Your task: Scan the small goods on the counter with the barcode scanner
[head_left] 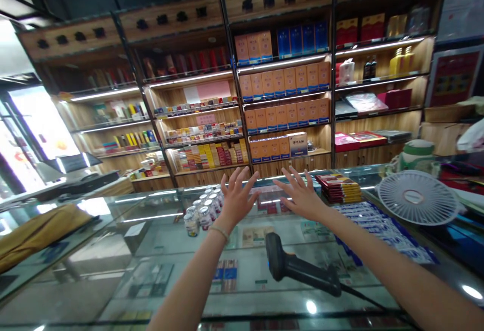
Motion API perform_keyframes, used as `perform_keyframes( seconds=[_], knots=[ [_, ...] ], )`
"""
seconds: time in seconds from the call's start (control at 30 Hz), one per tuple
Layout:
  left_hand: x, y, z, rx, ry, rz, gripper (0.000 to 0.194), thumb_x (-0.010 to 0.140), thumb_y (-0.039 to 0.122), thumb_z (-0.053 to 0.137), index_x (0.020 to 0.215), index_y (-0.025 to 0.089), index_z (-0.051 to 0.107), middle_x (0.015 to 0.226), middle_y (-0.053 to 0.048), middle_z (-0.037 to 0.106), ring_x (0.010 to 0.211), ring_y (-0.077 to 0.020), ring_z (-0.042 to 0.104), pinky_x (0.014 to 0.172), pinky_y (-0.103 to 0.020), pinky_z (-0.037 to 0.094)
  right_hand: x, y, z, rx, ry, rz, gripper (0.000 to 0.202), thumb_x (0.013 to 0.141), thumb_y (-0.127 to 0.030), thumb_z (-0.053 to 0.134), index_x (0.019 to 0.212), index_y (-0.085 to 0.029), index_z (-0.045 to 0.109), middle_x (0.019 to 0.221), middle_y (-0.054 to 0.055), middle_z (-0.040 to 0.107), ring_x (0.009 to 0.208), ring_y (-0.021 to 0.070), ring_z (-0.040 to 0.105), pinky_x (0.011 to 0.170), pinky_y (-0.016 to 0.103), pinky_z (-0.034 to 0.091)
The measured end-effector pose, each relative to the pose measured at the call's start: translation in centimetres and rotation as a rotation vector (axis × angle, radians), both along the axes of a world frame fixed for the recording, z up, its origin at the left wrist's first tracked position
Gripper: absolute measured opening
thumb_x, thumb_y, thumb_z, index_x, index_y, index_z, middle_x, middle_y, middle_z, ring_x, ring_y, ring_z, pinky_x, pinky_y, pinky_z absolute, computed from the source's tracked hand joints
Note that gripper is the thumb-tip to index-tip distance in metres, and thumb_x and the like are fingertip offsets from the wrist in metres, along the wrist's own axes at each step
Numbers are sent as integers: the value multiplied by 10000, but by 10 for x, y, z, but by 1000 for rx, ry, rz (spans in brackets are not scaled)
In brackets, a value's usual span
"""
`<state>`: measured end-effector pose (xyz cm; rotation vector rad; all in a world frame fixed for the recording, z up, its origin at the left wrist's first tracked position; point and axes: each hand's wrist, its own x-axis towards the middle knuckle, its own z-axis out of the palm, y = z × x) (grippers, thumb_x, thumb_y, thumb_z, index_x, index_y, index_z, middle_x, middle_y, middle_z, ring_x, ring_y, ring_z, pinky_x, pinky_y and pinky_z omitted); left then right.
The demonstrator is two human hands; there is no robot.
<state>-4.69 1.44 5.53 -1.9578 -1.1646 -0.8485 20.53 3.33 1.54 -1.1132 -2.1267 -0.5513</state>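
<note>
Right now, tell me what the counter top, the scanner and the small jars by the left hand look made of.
Counter top: clear glass, glossy; goods show beneath it. Scanner: matte black, probably plastic. Small jars: see-through with white caps, glass or plastic, unclear. Left hand hovers open beside them.

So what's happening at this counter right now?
A person stands behind a glass shop counter with both arms stretched out. The left hand and right hand are open, fingers spread, holding nothing. The left hand is raised beside a cluster of small jars. A barcode scanner lies on the glass nearer the person, and a small fan sits to the right.
</note>
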Motion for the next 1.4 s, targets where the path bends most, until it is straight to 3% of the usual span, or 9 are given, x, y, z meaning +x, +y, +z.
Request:
perform_keyframes(
  seconds=[0.27, 0.47, 0.67, 1.07, 1.23, 1.4],
  knots=[
    [-68, -29, 10, 107, 7, 121, 440, 944, 452, 568, 1366, 330, 582, 1485, -104, 519, 1418, -295, 407, 1204, -535, 110, -38, 1, 3, 10, -34, 3, 551, 971, -516, 479, 1495, -355, 420, 1647, 84, 270, 1526, 288, 170, 1199, 600, 26],
    [-110, -36, 3, 160, -41, 209, 316, 931, 445, 594, 1212, 328, 677, 1461, -75, 547, 1398, -287, 429, 1208, -526, 91, -81, -2, 10, -24, -39, 66, 535, 983, -508, 456, 1498, -374, 411, 1658, 66, 244, 1528, 288, 163, 1197, 601, 12],
    [-144, -37, -9, 187, -107, 297, 324, 923, 453, 603, 1210, 324, 681, 1458, -82, 543, 1396, -293, 419, 1195, -526, 119, -118, -1, 12, -100, -33, 126, 532, 983, -500, 468, 1498, -381, 409, 1662, 71, 229, 1534, 277, 143, 1195, 598, 0],
    [-166, -45, -32, 0, -142, 343, 359, 917, 458, 605, 1255, 353, 666, 1524, -84, 473, 1424, -319, 380, 1182, -564, 169, -189, 11, 8, -107, -116, 244, 584, 942, -564, 525, 1488, -384, 424, 1659, 84, 233, 1526, 322, 153, 1189, 631, 19],
    [-177, -51, -35, -120, -169, 374, 379, 801, 520, 733, 1143, 357, 723, 1516, -75, 487, 1431, -340, 367, 1183, -572, 190, -208, 13, 6, -141, -169, 289, 589, 930, -548, 559, 1485, -401, 427, 1664, 82, 218, 1527, 342, 144, 1180, 658, 34],
    [-178, -49, -41, -165, -184, 384, 319, 713, 472, 820, 1010, 373, 760, 1522, -24, 490, 1436, -344, 360, 1201, -578, 154, -218, 15, 7, -182, -201, 324, 594, 899, -506, 635, 1460, -407, 465, 1668, 89, 199, 1533, 347, 117, 1177, 668, 30]
  ],
)
